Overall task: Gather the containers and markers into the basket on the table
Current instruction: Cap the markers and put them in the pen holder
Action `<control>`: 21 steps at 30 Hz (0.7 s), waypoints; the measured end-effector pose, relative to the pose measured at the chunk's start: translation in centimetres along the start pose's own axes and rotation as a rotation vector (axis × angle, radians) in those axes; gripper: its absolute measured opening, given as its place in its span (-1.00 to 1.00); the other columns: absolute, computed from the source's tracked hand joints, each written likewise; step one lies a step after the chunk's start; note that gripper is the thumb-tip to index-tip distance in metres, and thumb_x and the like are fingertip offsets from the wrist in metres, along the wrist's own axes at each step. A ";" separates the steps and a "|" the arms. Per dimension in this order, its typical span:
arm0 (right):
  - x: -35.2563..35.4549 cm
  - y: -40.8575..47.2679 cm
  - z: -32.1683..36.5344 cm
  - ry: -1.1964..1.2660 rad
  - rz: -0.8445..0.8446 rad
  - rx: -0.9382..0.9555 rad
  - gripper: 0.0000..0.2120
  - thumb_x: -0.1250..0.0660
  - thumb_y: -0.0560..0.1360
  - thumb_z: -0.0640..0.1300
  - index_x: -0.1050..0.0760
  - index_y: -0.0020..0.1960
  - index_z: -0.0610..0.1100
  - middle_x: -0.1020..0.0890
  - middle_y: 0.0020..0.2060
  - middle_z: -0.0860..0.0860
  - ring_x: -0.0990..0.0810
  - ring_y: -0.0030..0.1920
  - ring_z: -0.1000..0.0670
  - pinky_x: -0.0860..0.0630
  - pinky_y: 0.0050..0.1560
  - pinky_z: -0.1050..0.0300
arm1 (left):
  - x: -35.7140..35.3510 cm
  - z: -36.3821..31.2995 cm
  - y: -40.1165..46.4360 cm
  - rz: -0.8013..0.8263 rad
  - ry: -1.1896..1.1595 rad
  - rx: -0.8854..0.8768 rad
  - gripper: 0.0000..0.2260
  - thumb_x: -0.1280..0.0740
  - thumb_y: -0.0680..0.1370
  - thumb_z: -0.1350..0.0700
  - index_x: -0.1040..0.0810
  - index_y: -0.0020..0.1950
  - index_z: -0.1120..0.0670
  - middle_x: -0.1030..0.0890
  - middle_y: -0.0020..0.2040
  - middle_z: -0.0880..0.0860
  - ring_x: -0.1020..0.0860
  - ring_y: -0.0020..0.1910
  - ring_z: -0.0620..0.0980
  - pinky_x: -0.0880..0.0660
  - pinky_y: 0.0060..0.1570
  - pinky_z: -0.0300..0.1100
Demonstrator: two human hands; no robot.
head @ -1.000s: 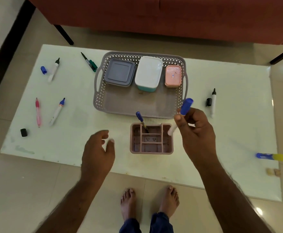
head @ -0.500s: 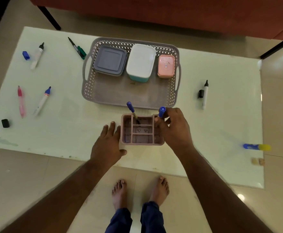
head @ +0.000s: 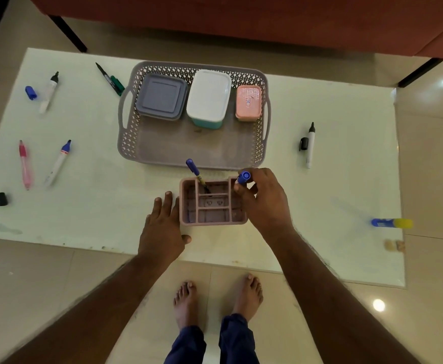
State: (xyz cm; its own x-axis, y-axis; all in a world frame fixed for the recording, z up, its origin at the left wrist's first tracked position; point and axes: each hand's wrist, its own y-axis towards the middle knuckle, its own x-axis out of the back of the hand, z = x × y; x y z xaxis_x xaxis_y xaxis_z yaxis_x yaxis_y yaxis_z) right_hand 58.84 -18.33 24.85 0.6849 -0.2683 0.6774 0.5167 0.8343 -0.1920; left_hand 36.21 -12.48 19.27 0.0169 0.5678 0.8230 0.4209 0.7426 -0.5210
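A grey lattice basket (head: 128, 143) on the white table holds a grey-lidded container (head: 161, 95), a white one (head: 208, 97) and a small pink one (head: 248, 102). In front of it stands a pink divided holder (head: 212, 223) with one blue pen (head: 195, 172) leaning in it. My right hand (head: 263, 200) pinches a blue-capped marker (head: 242, 177) upright over the holder's right compartment. My left hand (head: 162, 229) lies with straight fingers against the holder's left wall. Loose markers lie around: black-tipped (head: 49, 91), pink (head: 24, 164), blue-tipped (head: 57, 162), green (head: 110, 79), black (head: 310, 144).
Loose caps lie on the table: blue (head: 30, 92) at far left, black (head: 1, 199) near the left edge, black (head: 304, 143) beside the right marker. A blue and yellow glue stick (head: 391, 223) sits near the right edge. A red sofa (head: 241, 19) stands behind the table.
My right hand has lowered the blue-capped marker from above the basket's corner down into the holder's right side. My left hand moved in against the holder's left wall.
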 end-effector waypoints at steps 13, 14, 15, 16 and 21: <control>1.7 -1.1 -0.8 0.129 0.011 -0.088 -0.38 -0.52 0.38 0.09 -0.39 0.37 0.05 -0.52 0.08 0.18 -0.51 -0.15 0.18 -0.44 -0.18 0.32 | -0.8 0.6 0.2 -0.038 0.000 -0.057 -0.02 -0.49 0.44 -0.08 0.13 0.62 0.02 0.11 0.62 0.08 0.14 0.59 0.14 -0.10 0.52 0.14; 1.9 -1.6 -1.0 0.149 -0.003 -0.090 -0.34 -0.53 0.36 0.11 -0.38 0.38 0.04 -0.52 0.08 0.18 -0.52 -0.14 0.17 -0.43 -0.19 0.34 | -0.9 1.1 0.4 -0.035 0.009 -0.050 -0.01 -0.49 0.43 -0.08 0.12 0.62 0.04 0.10 0.62 0.09 0.11 0.59 0.16 -0.08 0.53 0.12; 2.3 -2.3 -1.5 0.172 -0.042 -0.100 -0.33 -0.54 0.34 0.13 -0.38 0.37 0.04 -0.52 0.08 0.18 -0.53 -0.13 0.15 -0.45 -0.20 0.35 | -1.2 1.4 0.8 -0.029 0.033 -0.066 -0.01 -0.50 0.42 -0.09 0.08 0.62 0.07 0.06 0.61 0.12 0.06 0.59 0.21 -0.09 0.53 0.12; 2.7 -3.2 -2.0 0.198 -0.094 -0.125 -0.35 -0.53 0.35 0.15 -0.39 0.35 0.04 -0.53 0.07 0.18 -0.54 -0.12 0.14 -0.46 -0.19 0.35 | -1.3 1.7 1.1 -0.027 0.083 -0.105 -0.01 -0.51 0.38 -0.11 0.01 0.61 0.10 -0.02 0.60 0.19 -0.03 0.56 0.27 -0.12 0.52 0.15; 5.3 -8.2 -6.6 0.302 -0.387 -0.368 -0.69 -0.43 0.48 0.08 -0.50 0.18 0.04 -0.61 -0.06 0.13 -0.58 -0.15 0.14 -0.49 -0.16 0.32 | -2.2 2.8 1.9 -0.059 0.129 -0.165 -0.15 -0.56 0.32 -0.07 -0.28 0.49 0.19 -0.32 0.43 0.28 -0.32 0.35 0.34 -0.35 0.30 0.26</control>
State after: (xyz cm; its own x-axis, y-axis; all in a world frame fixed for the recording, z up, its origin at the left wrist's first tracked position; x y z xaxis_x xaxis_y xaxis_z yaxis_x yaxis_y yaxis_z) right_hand 61.57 -29.75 25.32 0.4996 -0.6885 0.5258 0.8637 0.4424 -0.2414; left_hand 34.41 -11.30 15.84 0.0992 0.4671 0.8786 0.5674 0.6988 -0.4355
